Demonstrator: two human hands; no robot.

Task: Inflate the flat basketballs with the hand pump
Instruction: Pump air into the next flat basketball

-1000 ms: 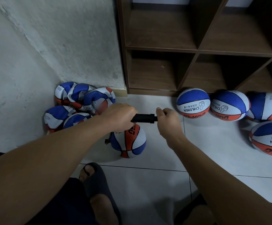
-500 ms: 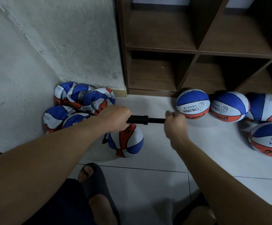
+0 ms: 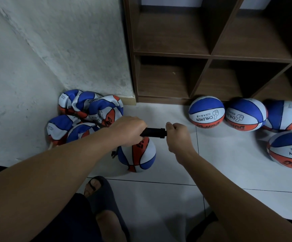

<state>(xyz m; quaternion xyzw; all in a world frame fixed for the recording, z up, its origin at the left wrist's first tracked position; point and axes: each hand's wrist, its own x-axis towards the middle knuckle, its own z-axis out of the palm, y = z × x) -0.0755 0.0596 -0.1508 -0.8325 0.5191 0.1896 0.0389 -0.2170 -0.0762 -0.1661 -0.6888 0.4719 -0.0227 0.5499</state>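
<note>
The left hand (image 3: 127, 131) was curled around the barrel of the black pump (image 3: 153, 132), and the right hand (image 3: 177, 135) was closed in a fist on the handle end, hard against the barrel, so that the handle itself was hidden and no rod showed between them. The pump lay roughly level just above the ball being filled (image 3: 137, 155), which rested on the white tiled floor (image 3: 159, 198). A short dark hose (image 3: 113, 154) hung at the left of that ball; where it entered the ball could not be seen.

Taking this ball as the landmark: a heap of flat balls (image 3: 87, 114), crumpled and folded, lay beyond it to the left in the wall corner; four round balls (image 3: 206, 111) lay to its right along the foot of the brown shelf unit (image 3: 209, 55). A foot in a dark sandal (image 3: 98, 191) stood just nearer the camera than the ball.

Handling, as judged: the ball looked light and still somewhat soft, narrowed at its lower end, so it would likely roll or tip if tugged by the hose. The pump appeared stiff and smooth; a firm hold on the barrel near the hose end would steady it while the other hand worked the handle straight along the barrel.
</note>
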